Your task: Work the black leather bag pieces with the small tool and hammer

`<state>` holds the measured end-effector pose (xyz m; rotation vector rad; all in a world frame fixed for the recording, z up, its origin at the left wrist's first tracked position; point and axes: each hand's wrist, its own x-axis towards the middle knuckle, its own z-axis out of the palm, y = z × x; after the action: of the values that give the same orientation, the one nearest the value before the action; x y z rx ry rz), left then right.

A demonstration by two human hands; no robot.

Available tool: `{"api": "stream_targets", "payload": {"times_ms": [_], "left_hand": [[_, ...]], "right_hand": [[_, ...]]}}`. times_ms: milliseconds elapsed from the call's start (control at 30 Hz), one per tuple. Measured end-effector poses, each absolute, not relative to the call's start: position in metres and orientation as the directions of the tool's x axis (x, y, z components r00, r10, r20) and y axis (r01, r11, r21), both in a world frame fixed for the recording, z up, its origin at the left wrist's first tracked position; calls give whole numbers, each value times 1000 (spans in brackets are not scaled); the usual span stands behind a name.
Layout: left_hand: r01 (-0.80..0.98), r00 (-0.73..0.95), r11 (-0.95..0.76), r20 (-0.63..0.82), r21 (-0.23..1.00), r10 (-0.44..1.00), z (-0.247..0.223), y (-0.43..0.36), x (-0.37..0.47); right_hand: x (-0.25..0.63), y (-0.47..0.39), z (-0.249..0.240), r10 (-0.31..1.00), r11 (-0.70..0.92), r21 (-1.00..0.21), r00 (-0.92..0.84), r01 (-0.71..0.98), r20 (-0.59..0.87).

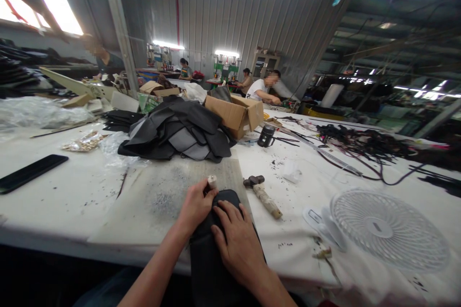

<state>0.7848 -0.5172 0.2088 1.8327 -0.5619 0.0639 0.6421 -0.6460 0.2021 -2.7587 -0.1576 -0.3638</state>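
A black padded piece (212, 268) lies partly on the table and reaches over its front edge. My left hand (196, 204) is closed round a short, pale cylindrical tool (212, 182), which stands upright at the piece's far left edge. Spread over the top of the black piece is my right hand (239, 237), palm down with its fingers apart. To the right of both hands lies a hammer (266, 197) with a dark head and a wrapped handle, touched by neither hand.
Beyond my hands are a pile of black pieces (180, 129), a cardboard box (234, 114) and a dark mug (266, 136). A white fan (389, 230) lies at the right, a phone (32, 172) at the left. Several people work farther back.
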Motion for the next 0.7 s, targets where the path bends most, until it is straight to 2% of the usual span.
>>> {"api": "stream_targets", "payload": {"times_ms": [133, 200, 233, 300, 367, 433, 533, 633, 700], "left_hand": [[-487, 847, -223, 394, 844, -357, 206, -519, 779], [-515, 832, -221, 420, 829, -362, 204, -518, 777], [-526, 825, -217, 430, 822, -367, 203, -518, 776], [-539, 814, -210, 442, 815, -376, 201, -517, 775], [-538, 815, -206, 443, 817, -373, 199, -517, 775], [-530, 822, -203, 440, 823, -363, 197, -516, 776], [-539, 818, -199, 453, 818, -355, 195, -516, 776], [-558, 810, -200, 475, 806, -345, 195, -516, 775], [-556, 812, -203, 473, 806, -343, 195, -515, 774]], "right_hand": [[646, -663, 213, 101, -881, -429, 964, 202, 246], [651, -688, 224, 52, -856, -481, 957, 190, 286], [655, -703, 228, -20, -873, -467, 947, 139, 320], [663, -734, 234, -220, -931, -354, 910, -89, 351], [671, -758, 232, -356, -930, -204, 891, -307, 282], [677, -772, 225, -411, -910, -145, 893, -389, 183], [685, -778, 220, -404, -908, -190, 900, -373, 166], [686, -778, 237, -407, -895, -263, 900, -360, 155], [681, -775, 265, -383, -863, -407, 913, -300, 141]]}}
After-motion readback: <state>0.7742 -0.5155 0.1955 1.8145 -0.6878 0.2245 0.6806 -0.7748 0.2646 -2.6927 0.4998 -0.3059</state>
